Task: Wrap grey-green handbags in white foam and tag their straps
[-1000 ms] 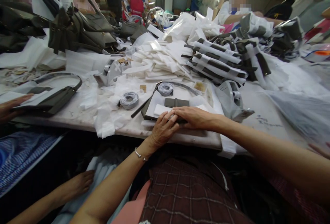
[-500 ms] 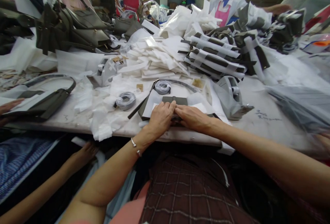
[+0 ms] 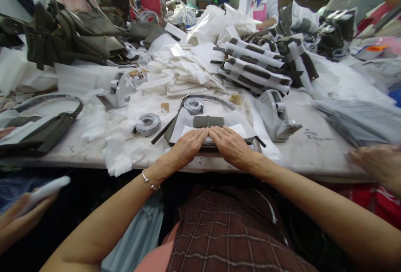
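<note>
A dark olive handbag (image 3: 171, 133) lies on the table in front of me, with white sheets over its front and its wrapped handle (image 3: 216, 100) arching behind. Both hands rest flat on it, palms down, fingertips nearly meeting. My left hand (image 3: 190, 141) has its fingers stretched out over the white sheet. My right hand (image 3: 230, 142) lies likewise on the other side. Just beyond the fingertips a small olive flap (image 3: 208, 121) shows on the bag. A coiled wrapped strap (image 3: 193, 105) sits behind it. What lies under the palms is hidden.
Left of the bag is another coiled strap (image 3: 148, 124). A tape dispenser (image 3: 276, 115) stands to the right, with a second dispenser (image 3: 120, 88) at the left. White sheets (image 3: 188, 69) and wrapped bags (image 3: 253, 65) pile up behind. Co-workers' hands (image 3: 377, 163) reach in from both sides.
My hands have moved slightly apart and flattened on the bag, so more of the olive flap shows. A co-worker's hand has come in at the right; the one at lower left holds a white roll.
</note>
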Available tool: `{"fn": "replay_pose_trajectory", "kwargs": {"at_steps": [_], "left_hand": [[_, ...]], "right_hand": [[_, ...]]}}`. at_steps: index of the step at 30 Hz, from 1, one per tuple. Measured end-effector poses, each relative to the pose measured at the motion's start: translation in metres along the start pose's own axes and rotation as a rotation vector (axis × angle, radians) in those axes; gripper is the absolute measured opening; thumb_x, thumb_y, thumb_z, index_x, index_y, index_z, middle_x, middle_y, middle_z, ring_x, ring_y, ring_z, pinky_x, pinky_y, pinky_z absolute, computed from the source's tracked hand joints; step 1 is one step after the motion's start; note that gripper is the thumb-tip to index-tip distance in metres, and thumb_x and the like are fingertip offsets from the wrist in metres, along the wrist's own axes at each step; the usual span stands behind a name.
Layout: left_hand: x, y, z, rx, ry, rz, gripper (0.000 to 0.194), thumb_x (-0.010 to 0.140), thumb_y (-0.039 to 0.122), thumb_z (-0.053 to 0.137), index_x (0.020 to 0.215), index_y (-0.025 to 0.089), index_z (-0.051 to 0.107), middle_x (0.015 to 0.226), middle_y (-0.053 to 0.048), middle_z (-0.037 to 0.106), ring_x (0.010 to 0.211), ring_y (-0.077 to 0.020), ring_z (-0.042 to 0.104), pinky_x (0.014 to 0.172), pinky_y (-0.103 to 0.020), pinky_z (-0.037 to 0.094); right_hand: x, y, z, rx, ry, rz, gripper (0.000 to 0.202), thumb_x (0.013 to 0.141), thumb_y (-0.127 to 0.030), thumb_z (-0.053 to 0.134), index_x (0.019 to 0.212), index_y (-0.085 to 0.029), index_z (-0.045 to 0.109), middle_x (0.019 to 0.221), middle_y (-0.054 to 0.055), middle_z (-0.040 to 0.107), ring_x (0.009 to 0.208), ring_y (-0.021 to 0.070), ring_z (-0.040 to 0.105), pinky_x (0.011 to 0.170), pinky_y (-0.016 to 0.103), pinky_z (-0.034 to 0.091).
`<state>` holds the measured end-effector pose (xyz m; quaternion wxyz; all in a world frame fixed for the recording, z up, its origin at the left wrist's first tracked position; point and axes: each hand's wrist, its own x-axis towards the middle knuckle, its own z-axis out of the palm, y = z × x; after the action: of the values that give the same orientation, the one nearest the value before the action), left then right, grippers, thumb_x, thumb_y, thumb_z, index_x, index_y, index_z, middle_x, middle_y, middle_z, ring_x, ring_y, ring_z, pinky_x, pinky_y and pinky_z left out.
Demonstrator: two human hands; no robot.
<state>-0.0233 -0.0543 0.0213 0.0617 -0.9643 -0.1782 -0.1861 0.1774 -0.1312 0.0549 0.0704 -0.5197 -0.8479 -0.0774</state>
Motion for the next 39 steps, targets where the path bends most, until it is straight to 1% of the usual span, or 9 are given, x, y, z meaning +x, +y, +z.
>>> {"fn": "replay_pose_trajectory", "kwargs": {"at_steps": [2,5,9,13,17,22,29,34,39], "left_hand": [[0.0,-0.002,0.001,0.032,0.008,0.026,0.046,0.091,0.002,0.036,0.136,0.003,0.048,0.133,-0.02,0.061,0.122,-0.0224,0.06,0.103,-0.036,0.05],[-0.005,0.0,0.004,0.098,0.075,0.041,0.04,0.095,0.008,0.039,0.133,0.002,0.051,0.13,-0.021,0.062,0.118,-0.0245,0.062,0.102,-0.038,0.051],[-0.013,0.012,0.001,0.194,0.095,0.071,0.044,0.097,0.01,0.038,0.14,0.003,0.046,0.142,-0.019,0.054,0.131,-0.0283,0.052,0.111,-0.044,0.043],[-0.01,0.023,-0.008,0.319,0.0,0.079,0.045,0.097,0.011,0.035,0.139,0.002,0.047,0.144,-0.02,0.051,0.133,-0.0341,0.049,0.109,-0.052,0.041],[0.002,0.027,-0.012,0.388,-0.105,0.07,0.042,0.097,0.011,0.036,0.136,0.002,0.048,0.139,-0.023,0.054,0.125,-0.033,0.056,0.102,-0.05,0.047],[0.009,0.025,-0.016,0.387,-0.142,0.074,0.038,0.097,0.012,0.038,0.132,0.004,0.051,0.137,-0.023,0.056,0.121,-0.0297,0.059,0.098,-0.043,0.049],[0.012,0.035,-0.017,0.432,-0.204,0.047,0.041,0.097,0.011,0.034,0.135,0.002,0.049,0.138,-0.026,0.053,0.122,-0.0339,0.057,0.098,-0.049,0.048],[0.01,0.033,-0.01,0.339,-0.133,0.001,0.042,0.095,0.011,0.038,0.135,0.0,0.047,0.137,-0.027,0.054,0.123,-0.033,0.057,0.099,-0.047,0.047],[0.014,0.013,-0.023,0.143,-0.012,0.02,0.048,0.085,0.011,0.047,0.132,0.004,0.049,0.133,-0.022,0.058,0.116,-0.0291,0.061,0.097,-0.042,0.05]], "right_hand": [[-0.004,-0.003,0.004,-0.003,0.014,0.005,0.047,0.092,-0.004,0.037,0.137,-0.001,0.05,0.14,0.024,0.054,0.129,0.0319,0.053,0.108,0.047,0.044],[-0.009,-0.007,0.016,-0.006,0.089,0.016,0.047,0.093,-0.004,0.036,0.138,0.001,0.049,0.14,0.025,0.053,0.129,0.0312,0.053,0.109,0.047,0.043],[-0.011,-0.009,0.027,-0.003,0.193,0.035,0.045,0.093,-0.005,0.038,0.135,0.002,0.052,0.138,0.024,0.056,0.127,0.0299,0.054,0.108,0.045,0.044],[-0.011,-0.008,0.028,-0.004,0.214,0.043,0.045,0.093,-0.006,0.037,0.134,0.001,0.053,0.137,0.022,0.057,0.126,0.0288,0.054,0.108,0.044,0.044],[-0.009,-0.01,0.022,-0.016,0.187,0.072,0.042,0.096,-0.009,0.038,0.133,0.0,0.055,0.136,0.021,0.058,0.126,0.0285,0.054,0.109,0.042,0.043],[-0.009,-0.012,0.018,-0.076,0.15,0.082,0.041,0.097,-0.01,0.039,0.135,-0.001,0.054,0.139,0.021,0.056,0.128,0.0314,0.052,0.108,0.046,0.041],[-0.011,-0.009,0.023,-0.072,0.154,0.082,0.04,0.097,-0.009,0.04,0.134,-0.002,0.054,0.138,0.021,0.056,0.127,0.0289,0.052,0.109,0.044,0.041],[-0.012,-0.014,0.018,-0.068,0.165,0.119,0.042,0.095,-0.01,0.044,0.135,-0.001,0.052,0.139,0.021,0.055,0.13,0.0301,0.049,0.11,0.045,0.038],[-0.012,-0.018,0.004,-0.111,0.176,0.148,0.06,0.089,-0.021,0.062,0.143,-0.004,0.042,0.143,0.021,0.049,0.133,0.0351,0.043,0.114,0.053,0.029]]}}
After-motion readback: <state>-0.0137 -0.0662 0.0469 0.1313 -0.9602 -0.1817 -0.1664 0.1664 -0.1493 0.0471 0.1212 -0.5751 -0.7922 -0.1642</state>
